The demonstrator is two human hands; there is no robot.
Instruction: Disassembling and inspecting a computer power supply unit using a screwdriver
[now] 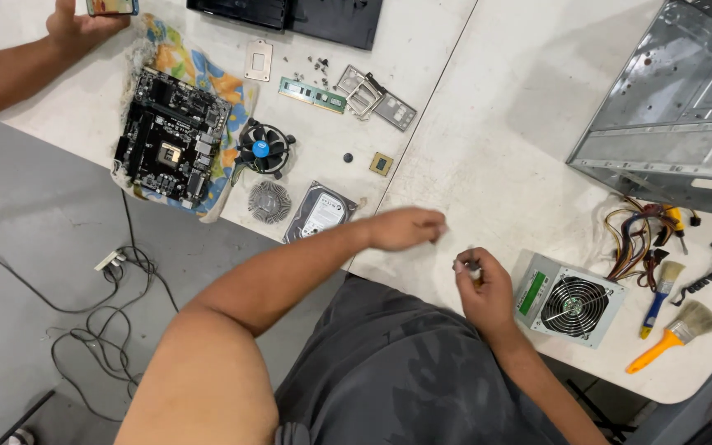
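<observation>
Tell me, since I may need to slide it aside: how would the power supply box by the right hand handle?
The power supply box is a metal case with a fan, so probably heavy for its size and stiff. It sits flat, unlikely to tip. Its wire bundle would likely drag and snag the brushes.

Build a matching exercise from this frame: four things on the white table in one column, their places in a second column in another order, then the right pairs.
Things
1. motherboard
2. power supply
3. hard drive
4. metal case

Places
A. table's top right corner
B. just right of the right hand
C. on a colourful cloth at the left
D. near table edge, beside the left forearm

Pairs: 1-C, 2-B, 3-D, 4-A
</observation>
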